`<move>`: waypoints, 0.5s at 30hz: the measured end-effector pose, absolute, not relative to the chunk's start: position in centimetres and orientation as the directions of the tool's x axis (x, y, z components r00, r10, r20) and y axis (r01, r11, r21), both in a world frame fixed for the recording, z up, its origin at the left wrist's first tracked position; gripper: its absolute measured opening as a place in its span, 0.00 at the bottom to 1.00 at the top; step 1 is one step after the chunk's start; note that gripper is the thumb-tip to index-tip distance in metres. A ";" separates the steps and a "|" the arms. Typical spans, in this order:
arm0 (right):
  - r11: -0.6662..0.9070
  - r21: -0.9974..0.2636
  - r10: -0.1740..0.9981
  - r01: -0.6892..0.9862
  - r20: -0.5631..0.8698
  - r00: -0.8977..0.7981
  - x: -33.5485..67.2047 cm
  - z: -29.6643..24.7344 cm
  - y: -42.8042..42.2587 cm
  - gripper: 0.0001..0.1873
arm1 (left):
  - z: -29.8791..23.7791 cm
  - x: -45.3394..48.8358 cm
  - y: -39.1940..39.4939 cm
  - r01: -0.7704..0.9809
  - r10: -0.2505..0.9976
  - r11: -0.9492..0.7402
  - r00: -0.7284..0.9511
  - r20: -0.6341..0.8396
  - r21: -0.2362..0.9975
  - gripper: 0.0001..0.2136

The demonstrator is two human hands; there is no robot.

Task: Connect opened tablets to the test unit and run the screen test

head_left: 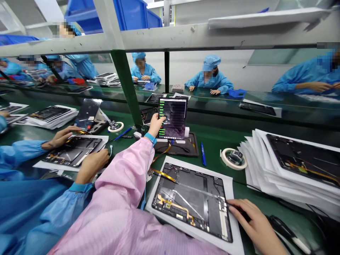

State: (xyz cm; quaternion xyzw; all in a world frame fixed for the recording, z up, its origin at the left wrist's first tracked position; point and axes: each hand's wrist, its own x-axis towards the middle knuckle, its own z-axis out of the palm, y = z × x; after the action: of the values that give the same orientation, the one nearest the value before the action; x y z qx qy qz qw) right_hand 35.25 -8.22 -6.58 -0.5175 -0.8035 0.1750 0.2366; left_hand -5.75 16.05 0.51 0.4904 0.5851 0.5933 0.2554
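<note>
My left hand [156,124], in a pink sleeve with a blue wrist strap, is closed at the left edge of an upright display panel [174,122]. Its thumb lies over the lit screen, which shows green marks and lines. In front of me an opened black tablet housing [192,198] lies flat on white sheets, with bare ribbon cables inside. A gold flex cable [166,175] runs from its upper left toward the display. My right hand [252,219] has thumb and index finger closed at the housing's right edge; the exact contact is partly hidden.
Stacked housings with paper [261,173] stand at right, beside a tape roll [233,158] and a blue marker [203,154]. A black cable [285,228] lies at lower right. A co-worker's hands [94,163] handle another housing at left. Above runs a shelf beam [170,38].
</note>
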 end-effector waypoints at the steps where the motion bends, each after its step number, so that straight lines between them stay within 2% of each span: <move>1: 0.401 -0.527 0.915 0.749 0.199 -0.350 35.2 -6.6 -8.2 0.16 | 0.7 -5.2 16.0 0.306 0.861 -0.178 -0.412 0.299 0.935 0.18; 5: 0.391 -0.533 0.920 0.750 0.195 -0.341 35.0 -6.4 -8.4 0.15 | 0.9 -3.5 15.8 0.472 0.780 -0.080 -0.519 0.350 0.878 0.33; 8: 0.387 -0.533 0.921 0.752 0.190 -0.339 34.9 -6.4 -8.6 0.15 | 1.3 -3.1 15.7 0.493 0.770 -0.039 -0.540 0.341 0.869 0.35; 11: 0.403 -0.520 0.914 0.753 0.195 -0.355 35.0 -6.4 -8.5 0.14 | 2.5 -2.4 14.5 0.455 0.693 -0.040 -0.629 0.353 0.890 0.32; 13: 0.429 -0.493 0.903 0.757 0.206 -0.378 35.0 -6.1 -8.3 0.14 | 3.3 -0.5 12.0 0.421 0.672 -0.104 -0.638 0.376 0.901 0.23; 14: 0.448 -0.468 0.894 0.761 0.212 -0.396 34.9 -5.8 -8.4 0.13 | 3.6 1.0 10.2 0.415 0.713 -0.169 -0.575 0.401 0.894 0.17; 15: 0.472 -0.433 0.882 0.768 0.215 -0.420 34.7 -5.4 -8.5 0.13 | 3.7 2.7 8.2 0.433 0.799 -0.257 -0.407 0.442 0.864 0.13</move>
State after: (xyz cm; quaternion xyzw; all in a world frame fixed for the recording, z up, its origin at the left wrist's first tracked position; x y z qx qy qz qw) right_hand 34.67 -8.48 -5.42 -0.4958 -0.8318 0.1353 0.2098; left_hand 2.66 8.22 3.65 0.5224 0.5898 0.5964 0.1535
